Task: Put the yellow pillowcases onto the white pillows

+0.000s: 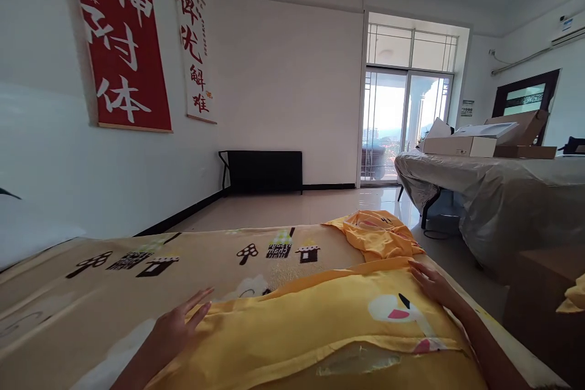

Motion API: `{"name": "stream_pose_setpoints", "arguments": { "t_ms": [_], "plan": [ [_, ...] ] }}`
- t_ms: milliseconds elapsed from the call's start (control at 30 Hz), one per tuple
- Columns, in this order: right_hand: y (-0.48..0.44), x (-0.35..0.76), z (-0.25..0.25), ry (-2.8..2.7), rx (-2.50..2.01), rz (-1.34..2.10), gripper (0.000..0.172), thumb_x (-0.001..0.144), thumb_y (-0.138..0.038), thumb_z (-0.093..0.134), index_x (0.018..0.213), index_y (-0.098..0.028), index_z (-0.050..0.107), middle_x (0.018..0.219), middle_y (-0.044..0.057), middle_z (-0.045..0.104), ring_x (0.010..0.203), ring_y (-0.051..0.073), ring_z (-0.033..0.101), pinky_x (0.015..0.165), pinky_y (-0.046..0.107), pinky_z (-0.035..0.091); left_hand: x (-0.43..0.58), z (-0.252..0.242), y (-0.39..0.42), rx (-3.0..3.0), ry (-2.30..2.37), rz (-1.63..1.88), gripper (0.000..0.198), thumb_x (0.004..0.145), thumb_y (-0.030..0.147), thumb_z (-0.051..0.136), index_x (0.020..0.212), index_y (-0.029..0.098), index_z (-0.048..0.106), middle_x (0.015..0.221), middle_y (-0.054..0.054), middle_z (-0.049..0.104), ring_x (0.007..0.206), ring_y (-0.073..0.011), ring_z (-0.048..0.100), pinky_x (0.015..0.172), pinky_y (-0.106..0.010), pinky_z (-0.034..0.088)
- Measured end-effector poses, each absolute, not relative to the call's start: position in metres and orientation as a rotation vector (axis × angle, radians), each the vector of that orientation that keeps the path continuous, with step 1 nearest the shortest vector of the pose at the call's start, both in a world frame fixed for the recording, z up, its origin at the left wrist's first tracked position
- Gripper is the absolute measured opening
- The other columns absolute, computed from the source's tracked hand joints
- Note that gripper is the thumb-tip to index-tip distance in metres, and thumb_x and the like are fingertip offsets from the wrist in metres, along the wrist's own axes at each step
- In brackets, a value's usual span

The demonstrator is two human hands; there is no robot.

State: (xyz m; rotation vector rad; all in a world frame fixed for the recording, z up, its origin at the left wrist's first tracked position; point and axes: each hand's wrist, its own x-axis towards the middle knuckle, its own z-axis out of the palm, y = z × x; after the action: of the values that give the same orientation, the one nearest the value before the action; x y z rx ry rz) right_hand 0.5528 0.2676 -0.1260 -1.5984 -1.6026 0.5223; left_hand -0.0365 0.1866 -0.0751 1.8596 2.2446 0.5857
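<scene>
A yellow printed cloth (320,308) lies spread in front of me, with a white and pink figure near its right end. A fold crosses its near part, and a piece of clear plastic (359,359) shows below that fold. At the cloth's left edge is my left hand (176,326), open, its fingers stretched and thumb apart. My right hand (429,283) rests on the far right corner, fingers extended and lying on the fabric; its thumb is hidden. Beyond that corner sits a crumpled yellow-orange cloth (379,234).
Beneath everything is a table covered with a beige patterned cloth (201,262). To the right, a plastic-draped table (493,177) bears open boxes (461,145). A brown carton (543,311) stands nearby at right. A black folded frame (265,172) leans against the far wall.
</scene>
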Motion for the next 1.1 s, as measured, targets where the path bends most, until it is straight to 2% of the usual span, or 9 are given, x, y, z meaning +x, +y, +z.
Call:
{"name": "stream_pose_setpoints", "arguments": {
  "t_ms": [67, 133, 167, 267, 367, 467, 700, 867, 1100],
  "plan": [
    [0.242, 0.536, -0.096, -1.769, -1.579, 0.53, 0.054, 0.079, -0.054, 0.052, 0.123, -0.025, 0.06, 0.138, 0.009, 0.051, 0.132, 0.03, 0.04, 0.112, 0.046, 0.025, -0.006, -0.053, 0.163, 1.983, 2.025, 0.605, 0.067, 0.083, 0.056, 0.03, 0.139, 0.022, 0.045, 0.143, 0.001, 0.044, 0.133, -0.0238, 0.04, 0.11, -0.035, 0.034],
    [0.207, 0.51, -0.066, -1.908, -1.529, 0.423, 0.057, 0.081, -0.054, 0.052, 0.132, -0.03, 0.053, 0.149, 0.004, 0.036, 0.142, 0.028, 0.02, 0.115, 0.051, 0.011, 0.028, -0.042, 0.138, 2.115, 1.878, 0.588, 0.065, 0.082, 0.061, 0.031, 0.14, 0.033, 0.04, 0.146, 0.01, 0.038, 0.138, -0.0242, 0.031, 0.115, -0.038, 0.027],
    [0.188, 0.494, -0.054, -1.994, -1.462, 0.409, 0.055, 0.085, -0.053, 0.048, 0.135, -0.031, 0.049, 0.151, 0.003, 0.032, 0.143, 0.027, 0.017, 0.115, 0.051, 0.008, 0.045, -0.04, 0.128, 2.164, 1.81, 0.565, 0.063, 0.083, 0.062, 0.032, 0.141, 0.039, 0.036, 0.148, 0.014, 0.032, 0.14, -0.0242, 0.027, 0.116, -0.04, 0.024],
    [0.141, 0.448, -0.029, -2.386, -1.107, 0.575, 0.056, 0.091, -0.047, 0.043, 0.144, -0.036, 0.031, 0.153, 0.0, 0.025, 0.142, 0.024, 0.021, 0.115, 0.049, 0.015, 0.085, -0.049, 0.111, 2.372, 1.489, 0.406, 0.061, 0.083, 0.061, 0.038, 0.141, 0.048, 0.026, 0.149, 0.016, 0.025, 0.14, -0.0257, 0.025, 0.117, -0.045, 0.021],
    [0.12, 0.412, -0.029, -2.547, -0.937, 0.59, 0.065, 0.085, -0.039, 0.055, 0.145, -0.035, 0.03, 0.151, 0.002, 0.03, 0.139, 0.026, 0.028, 0.114, 0.047, 0.021, 0.105, -0.063, 0.115, 2.525, 1.25, 0.307, 0.065, 0.085, 0.057, 0.04, 0.144, 0.046, 0.015, 0.151, 0.013, 0.021, 0.14, -0.0256, 0.026, 0.118, -0.045, 0.019],
    [0.124, 0.394, -0.041, -2.549, -0.974, 0.528, 0.062, 0.087, -0.036, 0.052, 0.145, -0.033, 0.031, 0.151, 0.003, 0.03, 0.14, 0.026, 0.026, 0.114, 0.048, 0.02, 0.111, -0.071, 0.124, 2.573, 1.231, 0.293, 0.066, 0.087, 0.055, 0.038, 0.145, 0.045, 0.008, 0.152, 0.01, 0.013, 0.142, -0.0248, 0.019, 0.117, -0.048, 0.016],
    [0.146, 0.383, -0.075, -2.659, -0.968, 0.468, 0.049, 0.097, -0.044, 0.029, 0.145, -0.037, 0.027, 0.153, 0.002, 0.026, 0.141, 0.023, 0.023, 0.114, 0.052, 0.016, 0.122, -0.082, 0.132, 2.494, 1.321, 0.29, 0.054, 0.091, 0.055, 0.031, 0.143, 0.044, 0.021, 0.152, 0.005, 0.021, 0.14, -0.0253, 0.023, 0.114, -0.054, 0.018],
    [0.138, 0.389, -0.078, -2.651, -0.938, 0.296, 0.048, 0.097, -0.044, 0.029, 0.144, -0.034, 0.031, 0.151, 0.004, 0.031, 0.139, 0.022, 0.029, 0.113, 0.048, 0.022, 0.119, -0.086, 0.124, 2.559, 1.322, 0.33, 0.052, 0.094, 0.051, 0.027, 0.143, 0.041, 0.017, 0.152, 0.004, 0.023, 0.14, -0.023, 0.025, 0.115, -0.051, 0.02],
    [0.125, 0.481, -0.116, -2.527, -1.197, 0.173, 0.049, 0.097, -0.043, 0.029, 0.146, -0.038, 0.023, 0.152, -0.001, 0.026, 0.141, 0.02, 0.024, 0.115, 0.046, 0.021, 0.029, -0.129, 0.087, 2.476, 1.794, 0.512, 0.049, 0.093, 0.05, 0.029, 0.141, 0.038, 0.03, 0.149, 0.005, 0.029, 0.138, -0.0233, 0.029, 0.113, -0.051, 0.024]
  ]
}}
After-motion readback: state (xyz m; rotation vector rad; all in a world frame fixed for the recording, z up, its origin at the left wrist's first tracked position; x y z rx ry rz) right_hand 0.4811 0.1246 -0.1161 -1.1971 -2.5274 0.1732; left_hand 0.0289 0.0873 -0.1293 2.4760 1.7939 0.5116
